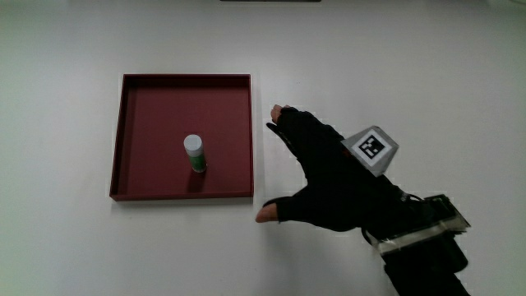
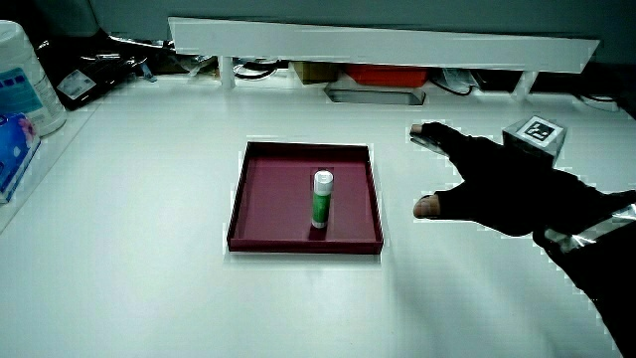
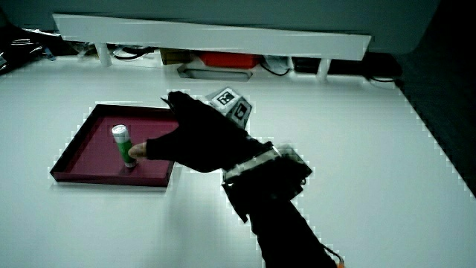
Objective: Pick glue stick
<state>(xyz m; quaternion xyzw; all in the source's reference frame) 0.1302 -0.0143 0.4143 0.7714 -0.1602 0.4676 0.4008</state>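
A green glue stick [image 1: 195, 154] with a white cap stands upright near the middle of a dark red square tray [image 1: 136, 107]. Both side views show the glue stick [image 2: 322, 198] [image 3: 123, 145] standing in the tray [image 2: 263, 164] [image 3: 85, 138]. The gloved hand [image 1: 316, 177] hovers over the bare table just beside the tray's edge, apart from the stick. Its thumb and fingers are spread and hold nothing. The same hand [image 2: 487, 184] [image 3: 197, 138] shows in both side views, with the patterned cube [image 1: 371, 149] on its back.
A low white partition [image 2: 383, 45] runs along the table's edge farthest from the person, with cables and a red box under it. A white and blue container [image 2: 22, 85] stands at the table's edge in a side view.
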